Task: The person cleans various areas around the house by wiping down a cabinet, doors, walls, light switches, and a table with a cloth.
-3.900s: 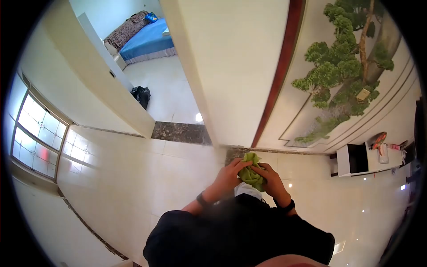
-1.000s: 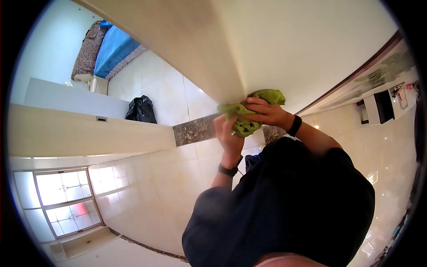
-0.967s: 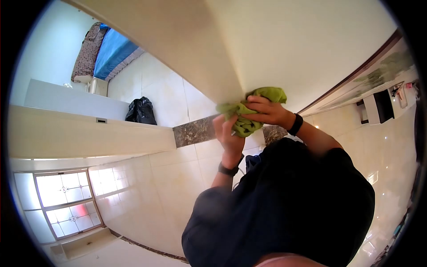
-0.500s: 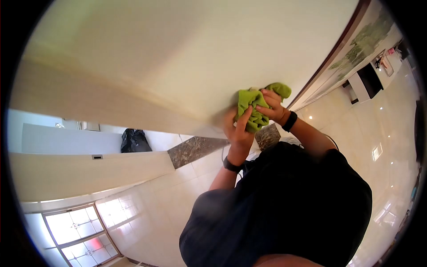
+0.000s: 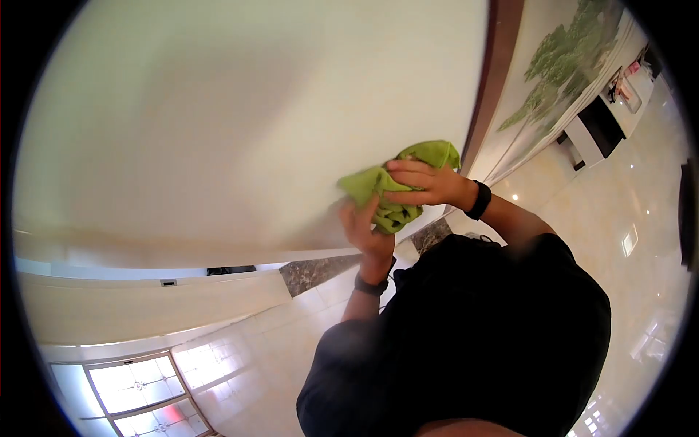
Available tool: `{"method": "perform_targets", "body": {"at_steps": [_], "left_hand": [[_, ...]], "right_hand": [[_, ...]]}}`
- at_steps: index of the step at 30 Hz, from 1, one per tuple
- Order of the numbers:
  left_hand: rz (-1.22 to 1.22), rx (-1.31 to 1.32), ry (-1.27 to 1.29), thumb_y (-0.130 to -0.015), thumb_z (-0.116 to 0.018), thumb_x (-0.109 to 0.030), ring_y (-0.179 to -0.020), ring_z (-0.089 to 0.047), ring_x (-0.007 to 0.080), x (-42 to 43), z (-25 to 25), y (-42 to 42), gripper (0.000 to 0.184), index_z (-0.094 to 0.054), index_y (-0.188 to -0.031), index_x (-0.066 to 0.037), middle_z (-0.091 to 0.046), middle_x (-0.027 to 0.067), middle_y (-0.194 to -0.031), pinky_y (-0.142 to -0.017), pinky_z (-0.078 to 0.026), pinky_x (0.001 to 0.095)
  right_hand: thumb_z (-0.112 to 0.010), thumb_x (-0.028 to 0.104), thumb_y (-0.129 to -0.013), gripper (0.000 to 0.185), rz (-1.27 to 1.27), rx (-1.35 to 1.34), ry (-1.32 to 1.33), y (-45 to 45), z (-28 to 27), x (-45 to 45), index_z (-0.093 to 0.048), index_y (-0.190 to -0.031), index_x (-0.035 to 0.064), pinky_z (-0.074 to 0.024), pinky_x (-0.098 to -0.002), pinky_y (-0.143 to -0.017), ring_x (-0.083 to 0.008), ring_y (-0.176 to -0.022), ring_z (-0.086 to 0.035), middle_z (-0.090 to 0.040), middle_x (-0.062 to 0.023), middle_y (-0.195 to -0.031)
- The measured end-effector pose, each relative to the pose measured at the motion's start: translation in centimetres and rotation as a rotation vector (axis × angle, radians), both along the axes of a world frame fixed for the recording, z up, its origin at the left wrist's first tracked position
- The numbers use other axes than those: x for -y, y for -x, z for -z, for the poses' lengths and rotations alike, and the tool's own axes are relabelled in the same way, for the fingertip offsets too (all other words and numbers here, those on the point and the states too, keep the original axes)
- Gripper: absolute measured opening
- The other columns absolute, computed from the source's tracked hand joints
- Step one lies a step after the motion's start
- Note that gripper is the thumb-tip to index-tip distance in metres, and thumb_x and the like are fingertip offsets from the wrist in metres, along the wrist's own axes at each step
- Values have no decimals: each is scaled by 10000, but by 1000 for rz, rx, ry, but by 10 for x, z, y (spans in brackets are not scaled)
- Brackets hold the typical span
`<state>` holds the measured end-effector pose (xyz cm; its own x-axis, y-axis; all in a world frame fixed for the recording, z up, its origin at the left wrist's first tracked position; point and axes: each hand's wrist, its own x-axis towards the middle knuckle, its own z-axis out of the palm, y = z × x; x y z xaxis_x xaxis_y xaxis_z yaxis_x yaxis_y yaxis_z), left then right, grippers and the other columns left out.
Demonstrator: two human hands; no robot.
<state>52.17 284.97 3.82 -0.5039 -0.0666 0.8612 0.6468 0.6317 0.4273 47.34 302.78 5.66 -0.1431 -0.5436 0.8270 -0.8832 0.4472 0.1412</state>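
Observation:
A crumpled green cloth (image 5: pixel 364 185) lies against a large pale upright panel (image 5: pixel 240 138). My right hand (image 5: pixel 431 183) presses on the cloth from the right, its fingers reaching across the folds. Below and to the left, my left hand (image 5: pixel 364 227) grips the cloth's lower left part, its fingertips up against the folds. Part of the cloth bulges out above my right hand. Dark bands circle both wrists.
A brown trim strip (image 5: pixel 495 73) runs down the panel's right side. Beyond it are a wall with a green tree picture (image 5: pixel 561 58) and a low white-and-black cabinet (image 5: pixel 593 135). Glossy tiles (image 5: pixel 582 211) cover the floor. Frosted windows (image 5: pixel 138 382) show at lower left.
Both hands have shifted slightly left with the cloth, which is spread more to the left. The view has turned; the gap below the panel looks narrower and the black bag there is mostly hidden.

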Motion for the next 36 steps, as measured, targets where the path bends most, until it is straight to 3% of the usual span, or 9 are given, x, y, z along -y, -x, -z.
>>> {"method": "perform_targets", "body": {"at_steps": [2,6,8,12,18,22,25,30,36], "left_hand": [[30,-27,-28,-747,-711,-30,-957,-568,306,-30,-26,7,297,-644,-1036,-27,-560,145,-1046,-808,-474,362],[180,-43,-43,-747,-719,-58,-988,-567,319,-90,-68,22,353,-636,-1088,-24,-566,159,-1085,-845,-470,378],[229,-38,-39,-669,-751,-66,-962,-591,337,-119,-66,33,432,-673,-1093,-83,-586,174,-1114,-815,-485,393],[264,-8,37,-665,-730,-21,-945,-590,337,-157,-37,39,417,-681,-1074,-81,-588,177,-1077,-802,-494,391],[155,299,116,-659,-717,10,-910,-595,325,-154,34,16,359,-676,-1012,-45,-599,166,-1027,-769,-499,365],[83,362,66,-654,-723,26,-868,-592,322,-149,46,9,266,-627,-899,-9,-593,160,-991,-723,-495,368],[5,342,84,-638,-763,-71,-907,-605,363,-147,46,6,448,-606,-1057,-43,-596,167,-1073,-737,-519,406],[-197,207,50,-693,-711,3,-844,-593,312,-120,46,0,355,-564,-1014,-32,-586,144,-976,-686,-505,364],[-214,224,29,-676,-725,9,-807,-583,284,-103,15,-6,322,-578,-961,-21,-557,139,-959,-660,-494,345]], "right_hand": [[-599,74,-757,468,12,35,84,0,-18,-22,-597,-1211,186,-473,-417,-948,-301,-1144,-543,-568,-112,-1182],[-623,72,-739,412,210,-46,295,-13,-45,-69,-646,-1136,179,-455,-429,-942,-313,-1141,-539,-572,-96,-1171],[-691,94,-709,360,185,-33,438,-3,-35,-90,-669,-1062,156,-410,-455,-974,-352,-1189,-490,-546,-134,-1223],[-730,98,-705,314,94,43,535,26,49,-137,-664,-1011,122,-324,-508,-1043,-391,-1251,-435,-488,-192,-1327],[-664,64,-747,245,71,306,398,8,150,-139,-687,-978,142,-389,-463,-1000,-357,-1202,-480,-531,-135,-1305],[-666,59,-743,333,106,219,186,0,129,-134,-668,-1065,142,-433,-381,-966,-285,-1183,-493,-532,-76,-1304],[-683,96,-736,390,66,176,165,3,90,-123,-660,-1121,153,-429,-343,-969,-243,-1191,-473,-527,-46,-1295],[-647,81,-771,500,-283,421,47,12,28,-86,-551,-1260,128,-422,-364,-983,-239,-1213,-469,-514,-42,-1315],[-623,63,-787,506,-310,405,58,7,4,-77,-523,-1282,106,-406,-382,-1011,-271,-1248,-458,-505,-72,-1327]]}}
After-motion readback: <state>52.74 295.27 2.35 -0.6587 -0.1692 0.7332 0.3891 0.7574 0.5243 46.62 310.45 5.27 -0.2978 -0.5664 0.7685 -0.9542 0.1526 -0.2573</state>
